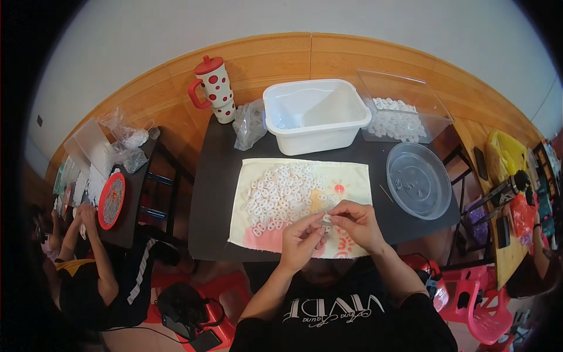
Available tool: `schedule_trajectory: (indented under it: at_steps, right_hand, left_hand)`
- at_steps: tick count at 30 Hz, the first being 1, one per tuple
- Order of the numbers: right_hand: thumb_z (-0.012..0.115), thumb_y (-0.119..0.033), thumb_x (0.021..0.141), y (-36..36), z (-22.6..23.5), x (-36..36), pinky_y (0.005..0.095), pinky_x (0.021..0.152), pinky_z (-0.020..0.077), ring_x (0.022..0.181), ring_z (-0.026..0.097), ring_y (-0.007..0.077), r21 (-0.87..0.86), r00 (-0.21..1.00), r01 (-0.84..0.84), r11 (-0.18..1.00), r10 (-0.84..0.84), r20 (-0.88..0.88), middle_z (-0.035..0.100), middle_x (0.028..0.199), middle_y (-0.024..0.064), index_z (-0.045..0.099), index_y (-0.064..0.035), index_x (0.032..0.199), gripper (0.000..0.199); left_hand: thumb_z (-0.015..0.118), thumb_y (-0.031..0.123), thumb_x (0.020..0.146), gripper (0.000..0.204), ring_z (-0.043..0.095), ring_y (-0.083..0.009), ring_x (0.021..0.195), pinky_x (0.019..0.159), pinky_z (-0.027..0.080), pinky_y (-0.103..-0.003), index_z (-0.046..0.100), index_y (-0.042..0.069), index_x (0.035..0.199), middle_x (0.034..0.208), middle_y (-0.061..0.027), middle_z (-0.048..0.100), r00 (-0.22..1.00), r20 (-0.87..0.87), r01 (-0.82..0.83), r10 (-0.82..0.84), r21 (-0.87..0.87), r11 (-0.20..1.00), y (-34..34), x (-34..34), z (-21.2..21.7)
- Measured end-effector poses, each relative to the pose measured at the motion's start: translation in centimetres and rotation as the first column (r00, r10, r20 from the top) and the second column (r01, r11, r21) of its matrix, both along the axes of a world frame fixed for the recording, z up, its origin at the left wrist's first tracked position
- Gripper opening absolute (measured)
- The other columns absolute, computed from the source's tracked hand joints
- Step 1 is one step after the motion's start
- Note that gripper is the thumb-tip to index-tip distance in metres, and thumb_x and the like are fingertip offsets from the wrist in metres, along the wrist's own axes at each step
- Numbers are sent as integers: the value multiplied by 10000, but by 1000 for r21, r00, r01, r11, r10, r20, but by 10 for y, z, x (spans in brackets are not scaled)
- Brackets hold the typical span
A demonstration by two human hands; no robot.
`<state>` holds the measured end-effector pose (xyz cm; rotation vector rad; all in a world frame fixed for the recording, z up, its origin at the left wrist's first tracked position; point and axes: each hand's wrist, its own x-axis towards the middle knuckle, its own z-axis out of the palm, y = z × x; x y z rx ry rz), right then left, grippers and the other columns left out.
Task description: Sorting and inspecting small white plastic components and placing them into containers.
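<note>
Over the near right part of a pale yellow cloth [355,176], my two hands meet around a small white plastic piece [326,220]. My left hand [301,240] pinches it from one side with bent fingers. From the other side my right hand [359,226] grips it between thumb and fingertips. Its exact shape is partly covered by the fingers. To the left of my hands, a loose heap of small white pieces with holes [280,193] spreads over the cloth, which has pink and orange printing.
Behind the cloth stand a white tub [316,141], a clear box of white pieces [397,124], a crumpled plastic bag [249,125] and a spotted tumbler [220,94]. A round clear dish [433,202] and a thin stick [386,193] lie right. Another person works at the left table.
</note>
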<state>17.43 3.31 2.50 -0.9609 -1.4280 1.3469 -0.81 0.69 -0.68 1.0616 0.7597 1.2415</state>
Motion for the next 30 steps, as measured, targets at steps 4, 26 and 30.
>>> schedule_trajectory:
  at_steps: [4,26,30]
  right_hand:
    - [652,82,877,0,1,1,216,804,473,852,584,67,-10,1000,-10,1000,10,-6,648,899,15,688,35,971,111]
    - [649,75,883,0,0,1,205,765,466,830,573,55,35,1000,-2,999,3,-20,648,878,6,691,32,974,109]
    - [650,84,874,1,-2,1,207,768,466,834,570,56,35,1000,7,999,-7,11,643,885,9,689,36,962,107]
  left_hand:
    - [586,-62,926,366,596,-65,655,566,482,-202,603,-8,1287,868,-36,648,1000,12,6,-6,-3,1000,1,0,-1]
    - [577,-53,934,345,600,-66,652,572,491,-207,611,-16,1275,858,-37,657,999,40,20,-21,22,1000,1,-2,-4]
    - [582,-54,932,337,602,-66,653,568,490,-206,619,-17,1265,854,-36,652,1000,23,7,-7,18,1000,1,-2,-2]
